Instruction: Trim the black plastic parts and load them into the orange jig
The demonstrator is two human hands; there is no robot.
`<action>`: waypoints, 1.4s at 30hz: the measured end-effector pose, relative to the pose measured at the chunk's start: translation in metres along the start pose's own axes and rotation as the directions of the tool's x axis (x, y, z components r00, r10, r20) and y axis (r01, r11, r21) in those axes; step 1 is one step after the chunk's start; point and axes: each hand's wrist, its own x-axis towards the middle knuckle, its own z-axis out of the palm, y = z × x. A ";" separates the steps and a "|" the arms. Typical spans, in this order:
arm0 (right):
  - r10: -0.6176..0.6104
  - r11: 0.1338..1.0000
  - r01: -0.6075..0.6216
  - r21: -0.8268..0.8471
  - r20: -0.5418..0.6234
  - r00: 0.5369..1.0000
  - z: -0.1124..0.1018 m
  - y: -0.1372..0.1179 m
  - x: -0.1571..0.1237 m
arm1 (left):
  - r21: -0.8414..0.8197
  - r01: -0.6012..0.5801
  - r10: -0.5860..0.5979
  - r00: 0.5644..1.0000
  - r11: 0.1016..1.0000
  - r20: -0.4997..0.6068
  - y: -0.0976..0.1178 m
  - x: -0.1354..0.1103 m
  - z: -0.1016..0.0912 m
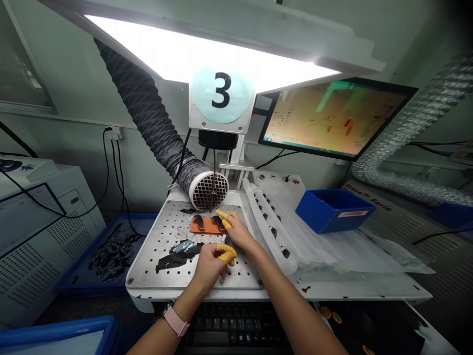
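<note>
My right hand [238, 230], with yellow finger covers, reaches over the right end of an orange fixture block [207, 226]. Its index finger and thumb are stretched apart beside a curved black part [219, 223] on the block; whether they touch it I cannot tell. Another curved black part [199, 222] sits at the block's left. Nearer to me, my left hand [216, 259] is closed, its covered fingers curled together; what they hold, if anything, is hidden. A small dotted piece [226, 240] shows between the hands. Dark flat parts [173, 260] lie left of my left hand.
The perforated metal plate [148, 273] carries the block. Above hang a marking head [218, 139] and a hose's grilled mouth [210, 191]. A foam strip [275, 241] with several dotted parts and a blue bin [334, 212] stand right. A blue tray [74, 278] of black parts is left.
</note>
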 end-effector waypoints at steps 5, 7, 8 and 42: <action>-0.002 0.999 0.003 0.051 -0.016 1.000 -0.002 0.001 -0.001 | 0.005 0.002 -0.002 1.000 1.000 0.017 -0.002 0.000 0.000; 0.002 0.999 -0.001 0.048 -0.013 1.000 -0.001 0.001 0.000 | 0.007 0.004 -0.005 1.000 1.000 0.020 -0.001 0.000 0.000; 0.006 0.999 -0.006 0.041 -0.011 1.000 0.000 0.001 0.000 | 0.007 0.006 -0.006 1.000 1.000 0.020 0.000 0.000 0.001; 0.188 0.757 -0.028 0.652 -0.177 0.966 -0.065 -0.080 -0.051 | 0.850 -0.073 0.395 0.904 0.521 -0.164 0.062 -0.037 -0.060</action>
